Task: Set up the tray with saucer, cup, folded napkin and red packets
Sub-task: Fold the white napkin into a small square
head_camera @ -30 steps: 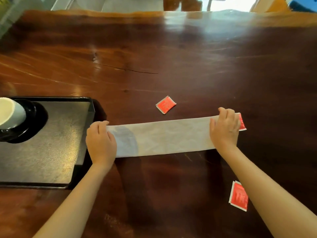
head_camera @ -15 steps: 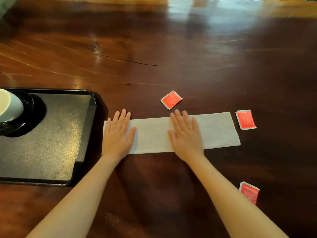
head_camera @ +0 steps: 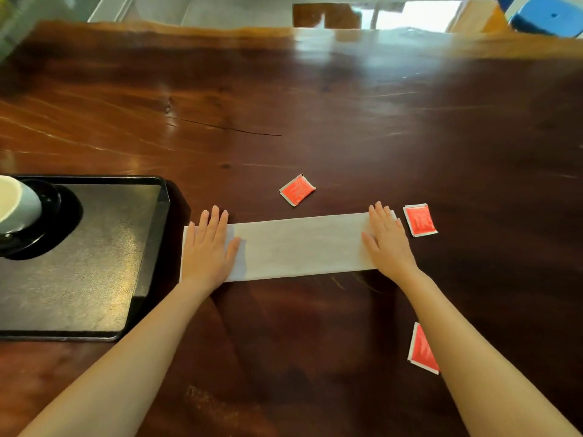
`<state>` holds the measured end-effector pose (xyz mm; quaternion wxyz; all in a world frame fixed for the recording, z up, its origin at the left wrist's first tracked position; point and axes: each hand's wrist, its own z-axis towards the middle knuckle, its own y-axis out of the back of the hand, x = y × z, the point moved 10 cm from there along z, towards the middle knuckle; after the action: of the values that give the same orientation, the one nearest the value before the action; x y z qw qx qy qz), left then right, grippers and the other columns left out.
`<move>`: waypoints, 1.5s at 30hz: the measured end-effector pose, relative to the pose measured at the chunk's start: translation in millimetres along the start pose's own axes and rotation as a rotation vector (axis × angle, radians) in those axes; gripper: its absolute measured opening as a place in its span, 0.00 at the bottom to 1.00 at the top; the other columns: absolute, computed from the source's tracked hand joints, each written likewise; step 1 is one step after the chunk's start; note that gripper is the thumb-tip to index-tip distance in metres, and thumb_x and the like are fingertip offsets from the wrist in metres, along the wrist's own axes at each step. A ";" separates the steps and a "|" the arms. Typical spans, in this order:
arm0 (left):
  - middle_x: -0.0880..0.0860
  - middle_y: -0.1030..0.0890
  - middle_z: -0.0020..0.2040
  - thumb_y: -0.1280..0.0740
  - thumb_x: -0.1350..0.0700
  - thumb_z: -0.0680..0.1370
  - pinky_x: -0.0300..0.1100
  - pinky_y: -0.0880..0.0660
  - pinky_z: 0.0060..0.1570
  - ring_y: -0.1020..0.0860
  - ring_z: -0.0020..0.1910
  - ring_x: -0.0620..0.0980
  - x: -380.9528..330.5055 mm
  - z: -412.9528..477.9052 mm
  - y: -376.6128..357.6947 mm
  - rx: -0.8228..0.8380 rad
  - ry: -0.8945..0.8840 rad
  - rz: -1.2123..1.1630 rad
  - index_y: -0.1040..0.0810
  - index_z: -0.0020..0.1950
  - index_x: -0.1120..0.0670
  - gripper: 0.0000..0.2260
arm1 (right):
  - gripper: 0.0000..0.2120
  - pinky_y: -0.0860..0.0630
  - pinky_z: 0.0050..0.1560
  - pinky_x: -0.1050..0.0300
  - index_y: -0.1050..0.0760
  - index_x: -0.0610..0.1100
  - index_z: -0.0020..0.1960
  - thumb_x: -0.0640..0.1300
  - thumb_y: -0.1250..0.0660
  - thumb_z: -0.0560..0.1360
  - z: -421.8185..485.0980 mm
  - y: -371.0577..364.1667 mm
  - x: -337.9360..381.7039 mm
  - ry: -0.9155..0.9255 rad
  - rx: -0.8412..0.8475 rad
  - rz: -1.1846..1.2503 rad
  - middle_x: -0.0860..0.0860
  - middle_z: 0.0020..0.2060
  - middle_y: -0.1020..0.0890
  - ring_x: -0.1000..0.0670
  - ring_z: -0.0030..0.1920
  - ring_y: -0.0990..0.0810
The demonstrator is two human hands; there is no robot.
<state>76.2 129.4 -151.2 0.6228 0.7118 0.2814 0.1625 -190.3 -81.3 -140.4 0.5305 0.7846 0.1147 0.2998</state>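
Note:
A white napkin [head_camera: 299,246], folded into a long strip, lies flat on the dark wooden table. My left hand [head_camera: 208,247] presses flat on its left end, fingers spread. My right hand [head_camera: 386,239] presses flat on its right end. A black tray [head_camera: 94,263] sits to the left; on it a black saucer [head_camera: 52,225] carries a white cup [head_camera: 15,205], cut off by the frame edge. Three red packets lie on the table: one [head_camera: 297,189] beyond the napkin, one [head_camera: 419,219] just right of my right hand, one [head_camera: 421,350] partly hidden by my right forearm.
The wooden table [head_camera: 315,105] stretches far ahead and to the right. Beyond its far edge are a blue stool [head_camera: 549,15] and some wooden furniture [head_camera: 325,15].
My right hand slid from the middle of the napkin to its right end. A second ago both hands gripped the ends; they now lie flat. The left hand stays on the left end.

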 end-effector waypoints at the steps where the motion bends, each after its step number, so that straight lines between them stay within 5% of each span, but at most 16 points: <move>1: 0.54 0.50 0.78 0.53 0.43 0.81 0.51 0.58 0.74 0.54 0.77 0.53 -13.0 -3.6 5.7 -0.033 -0.024 0.005 0.50 0.77 0.53 0.27 | 0.25 0.51 0.74 0.51 0.48 0.43 0.75 0.45 0.47 0.81 -6.7 12.6 -3.2 -0.034 -0.065 0.124 0.47 0.76 0.46 0.47 0.76 0.51; 4: 0.51 0.53 0.78 0.53 0.46 0.80 0.50 0.61 0.72 0.53 0.77 0.54 -87.6 -22.2 4.7 -0.013 -0.248 -0.056 0.53 0.76 0.51 0.26 | 0.18 0.30 0.62 0.51 0.33 0.43 0.68 0.42 0.41 0.78 -45.9 48.8 -26.3 -0.247 -0.393 0.368 0.44 0.66 0.28 0.45 0.67 0.31; 6: 0.50 0.55 0.78 0.53 0.46 0.80 0.49 0.64 0.71 0.56 0.77 0.53 -136.4 -34.8 -9.2 0.057 -0.362 -0.070 0.58 0.75 0.48 0.25 | 0.16 0.26 0.54 0.51 0.30 0.41 0.64 0.42 0.39 0.77 -68.9 51.6 -37.5 -0.395 -0.462 0.339 0.42 0.60 0.25 0.44 0.61 0.28; 10: 0.47 0.61 0.77 0.55 0.44 0.81 0.49 0.67 0.72 0.62 0.76 0.49 -177.9 -39.5 -30.6 0.107 -0.401 -0.044 0.62 0.75 0.46 0.25 | 0.20 0.28 0.53 0.51 0.31 0.37 0.64 0.46 0.36 0.76 -74.3 37.2 -48.5 -0.539 -0.314 0.239 0.40 0.59 0.28 0.42 0.59 0.30; 16: 0.47 0.63 0.76 0.58 0.43 0.80 0.52 0.65 0.73 0.64 0.75 0.49 -176.7 -37.7 -42.5 0.096 -0.408 0.026 0.66 0.74 0.46 0.25 | 0.19 0.28 0.43 0.55 0.31 0.38 0.60 0.44 0.32 0.73 -61.0 22.3 -64.6 -0.660 -0.211 0.515 0.41 0.56 0.27 0.47 0.45 0.26; 20: 0.45 0.67 0.75 0.59 0.42 0.80 0.51 0.68 0.72 0.70 0.73 0.47 -176.2 -36.4 -45.0 0.183 -0.414 -0.003 0.68 0.72 0.45 0.25 | 0.16 0.22 0.50 0.50 0.27 0.36 0.59 0.40 0.32 0.72 -61.4 11.5 -75.8 -0.842 -0.100 0.807 0.43 0.42 0.22 0.48 0.41 0.23; 22: 0.46 0.68 0.75 0.57 0.41 0.80 0.50 0.69 0.72 0.70 0.72 0.46 -176.0 -35.5 -43.9 0.254 -0.422 -0.017 0.68 0.73 0.45 0.26 | 0.15 0.22 0.47 0.55 0.26 0.36 0.57 0.36 0.30 0.71 -65.3 5.6 -70.5 -0.923 -0.033 1.040 0.45 0.38 0.23 0.51 0.37 0.23; 26: 0.50 0.56 0.78 0.48 0.46 0.81 0.51 0.59 0.73 0.57 0.77 0.49 -180.8 -29.5 -27.1 0.426 -0.398 -0.111 0.54 0.77 0.50 0.27 | 0.12 0.27 0.36 0.59 0.26 0.35 0.54 0.32 0.31 0.71 -67.9 11.2 -45.5 -0.932 0.045 1.360 0.44 0.39 0.24 0.51 0.38 0.25; 30: 0.50 0.43 0.77 0.43 0.57 0.80 0.42 0.47 0.71 0.43 0.75 0.50 -179.2 -22.0 20.5 0.431 -0.315 -0.444 0.47 0.76 0.50 0.25 | 0.11 0.29 0.31 0.61 0.24 0.37 0.56 0.36 0.35 0.73 -60.9 64.5 -11.9 -0.659 -0.067 1.025 0.47 0.34 0.24 0.52 0.32 0.27; 35: 0.40 0.43 0.73 0.42 0.64 0.80 0.35 0.47 0.67 0.46 0.70 0.33 -195.6 -16.8 142.4 0.202 -0.433 -0.783 0.48 0.76 0.44 0.29 | 0.03 0.33 0.22 0.74 0.22 0.47 0.40 0.43 0.34 0.71 -70.4 150.8 94.7 -0.150 -0.082 0.712 0.55 0.29 0.22 0.59 0.27 0.25; 37: 0.39 0.45 0.73 0.39 0.65 0.78 0.38 0.49 0.70 0.48 0.73 0.37 -197.7 -22.2 204.4 0.064 -0.543 -0.854 0.48 0.75 0.43 0.32 | 0.05 0.33 0.24 0.73 0.22 0.46 0.40 0.44 0.35 0.72 -81.3 179.9 139.9 0.013 -0.055 0.681 0.54 0.29 0.22 0.61 0.27 0.25; 39: 0.40 0.46 0.74 0.36 0.69 0.75 0.42 0.49 0.71 0.49 0.76 0.46 -192.9 -30.5 258.1 -0.044 -0.661 -0.827 0.44 0.74 0.44 0.34 | 0.05 0.33 0.25 0.71 0.22 0.44 0.40 0.43 0.35 0.73 -92.4 208.8 175.8 0.135 -0.067 0.633 0.53 0.28 0.23 0.62 0.25 0.27; 41: 0.51 0.36 0.73 0.34 0.70 0.72 0.46 0.48 0.73 0.44 0.75 0.52 -189.5 -43.7 304.7 -0.132 -0.828 -0.625 0.31 0.69 0.54 0.27 | 0.04 0.28 0.31 0.64 0.21 0.43 0.41 0.41 0.34 0.73 -104.4 238.1 203.9 0.225 -0.117 0.575 0.51 0.31 0.22 0.59 0.29 0.26; 45: 0.58 0.19 0.53 0.28 0.64 0.71 0.52 0.28 0.59 0.25 0.58 0.56 -167.1 -60.1 363.2 -0.170 -0.905 -0.379 0.19 0.52 0.60 0.11 | 0.05 0.21 0.43 0.55 0.20 0.42 0.47 0.42 0.32 0.73 -124.9 276.6 246.0 0.321 -0.144 0.470 0.45 0.40 0.18 0.48 0.39 0.21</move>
<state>-18.6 52.4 234.2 0.7567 0.5941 0.0932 -0.2563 -107.2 23.0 226.8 0.4759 0.6927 -0.0091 0.5419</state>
